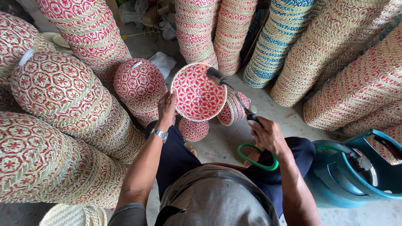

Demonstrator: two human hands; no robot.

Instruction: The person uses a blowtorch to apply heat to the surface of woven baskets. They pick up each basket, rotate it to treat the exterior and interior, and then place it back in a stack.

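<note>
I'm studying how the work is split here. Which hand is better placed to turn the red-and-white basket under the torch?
Left, probably: the left hand already grips the basket rim, while the right hand holds the torch.

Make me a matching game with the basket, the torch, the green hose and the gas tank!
Things:
1. red woven basket
2. torch
3. green hose
4. gas tank

Places:
A. looped over the lap
B. held by the left hand
C. on the floor at the person's right
D. held by the right hand

Pairs: 1-B, 2-D, 3-A, 4-C
</note>
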